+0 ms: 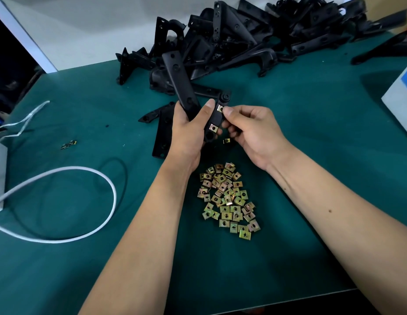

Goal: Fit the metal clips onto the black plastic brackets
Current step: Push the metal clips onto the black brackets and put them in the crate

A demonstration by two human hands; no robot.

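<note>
Metal clip (219,108) on bracket (182,85), seemingly pinched at right fingers (228,113).

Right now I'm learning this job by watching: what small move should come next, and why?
Probably push the upper clip fully home with the right hand: its fingers pinch that clip at the edge of the bracket, which the left hand grips. A lower clip already looks seated.

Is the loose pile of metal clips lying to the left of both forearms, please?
No, the pile of metal clips lies on the green mat between the two forearms, below the hands.
</note>
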